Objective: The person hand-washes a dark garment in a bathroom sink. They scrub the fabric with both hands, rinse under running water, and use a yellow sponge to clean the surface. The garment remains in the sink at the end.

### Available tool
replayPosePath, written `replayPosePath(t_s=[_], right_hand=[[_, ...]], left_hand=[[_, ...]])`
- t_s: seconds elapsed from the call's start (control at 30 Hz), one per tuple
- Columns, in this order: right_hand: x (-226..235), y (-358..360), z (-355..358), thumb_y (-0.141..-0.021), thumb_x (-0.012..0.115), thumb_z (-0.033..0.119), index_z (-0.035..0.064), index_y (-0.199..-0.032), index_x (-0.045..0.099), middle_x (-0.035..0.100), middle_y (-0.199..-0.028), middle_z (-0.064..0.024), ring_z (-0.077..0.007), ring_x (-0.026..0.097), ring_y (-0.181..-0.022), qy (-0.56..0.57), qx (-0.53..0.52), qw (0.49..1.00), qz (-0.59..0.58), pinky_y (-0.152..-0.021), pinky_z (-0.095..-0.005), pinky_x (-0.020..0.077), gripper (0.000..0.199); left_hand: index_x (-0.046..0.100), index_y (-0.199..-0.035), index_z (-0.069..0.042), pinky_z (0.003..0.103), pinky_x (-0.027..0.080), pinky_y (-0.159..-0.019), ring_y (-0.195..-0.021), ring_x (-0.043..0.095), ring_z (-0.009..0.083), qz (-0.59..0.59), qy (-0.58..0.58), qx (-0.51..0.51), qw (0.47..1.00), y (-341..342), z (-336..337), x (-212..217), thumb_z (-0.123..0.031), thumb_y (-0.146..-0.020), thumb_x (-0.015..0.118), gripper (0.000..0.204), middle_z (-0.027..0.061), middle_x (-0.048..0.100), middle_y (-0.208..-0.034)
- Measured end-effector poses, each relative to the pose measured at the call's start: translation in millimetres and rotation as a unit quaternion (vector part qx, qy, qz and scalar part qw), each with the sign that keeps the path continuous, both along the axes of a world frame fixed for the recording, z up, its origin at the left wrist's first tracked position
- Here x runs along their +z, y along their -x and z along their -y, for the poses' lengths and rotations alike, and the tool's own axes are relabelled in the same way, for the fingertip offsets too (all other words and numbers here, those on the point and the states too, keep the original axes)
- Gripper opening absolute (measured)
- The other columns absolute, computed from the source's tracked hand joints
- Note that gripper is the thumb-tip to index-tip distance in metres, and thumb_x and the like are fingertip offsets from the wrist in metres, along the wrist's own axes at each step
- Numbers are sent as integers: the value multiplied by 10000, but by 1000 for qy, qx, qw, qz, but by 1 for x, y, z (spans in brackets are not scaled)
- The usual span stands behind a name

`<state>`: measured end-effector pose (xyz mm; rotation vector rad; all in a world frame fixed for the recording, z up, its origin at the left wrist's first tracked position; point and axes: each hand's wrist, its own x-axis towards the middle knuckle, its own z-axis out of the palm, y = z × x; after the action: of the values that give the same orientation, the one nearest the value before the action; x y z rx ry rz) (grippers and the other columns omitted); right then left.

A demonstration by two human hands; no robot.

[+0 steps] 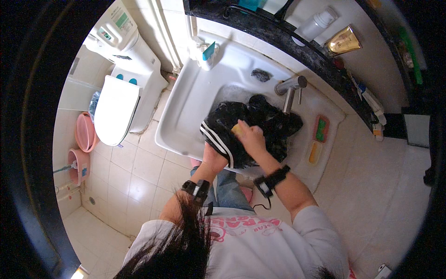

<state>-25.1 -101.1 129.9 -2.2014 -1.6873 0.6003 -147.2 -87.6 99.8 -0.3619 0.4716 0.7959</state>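
A wet black garment (226, 116) with white stripes along one edge lies bunched in the white sink (181, 116). My left hand (214, 158) grips its striped edge at the front rim, the fingers partly hidden under the cloth. Over the garment, my right hand (252, 139) is closed around a small yellowish bar of soap (238, 130), pressing it to the fabric. Foamy water surrounds the cloth in the basin.
A metal faucet (291, 88) rises at the sink's back right. A red-and-green soap dish (320, 129) and a yellow bar (315, 152) rest on the right ledge. A white detergent bottle (203, 55) stands at the back left. Left are a toilet (117, 109) and pink basins (86, 132).
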Motion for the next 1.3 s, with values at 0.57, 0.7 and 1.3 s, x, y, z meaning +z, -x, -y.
replayPosePath(t_s=[0.57, 0.7, 1.3], right_hand=[[-19, -35, 10, -727, 687, 234, 176, -1196, 523, 583, -841, -166, -349, 548, -752, -14, -102, 990, 99, -667, -449, 453, 500], [-19, -21, -23, -727, 671, 258, 157, -1152, 545, 588, -825, -150, -343, 565, -769, -170, 99, 978, -63, -669, -450, 459, 455], [-13, 6, -27, -750, 625, 409, 247, -1197, 543, 585, -855, -187, -349, 579, -776, 87, 197, 972, -94, -678, -448, 464, 482]], left_hand=[[496, -1219, -73, 427, 416, -954, -1091, 523, 282, -163, -115, -62, 978, -16, 12, -2, -402, -920, 382, 459, 107, 539, -1208], [523, -1180, -52, 412, 450, -912, -1024, 564, 240, -228, -163, -189, 941, -9, 29, 1, -384, -923, 389, 440, 78, 585, -1138], [579, -1070, -51, 337, 412, -896, -1089, 511, 206, -247, -289, -280, 882, 17, 34, -57, 24, -607, 632, 472, 61, 571, -1157]])
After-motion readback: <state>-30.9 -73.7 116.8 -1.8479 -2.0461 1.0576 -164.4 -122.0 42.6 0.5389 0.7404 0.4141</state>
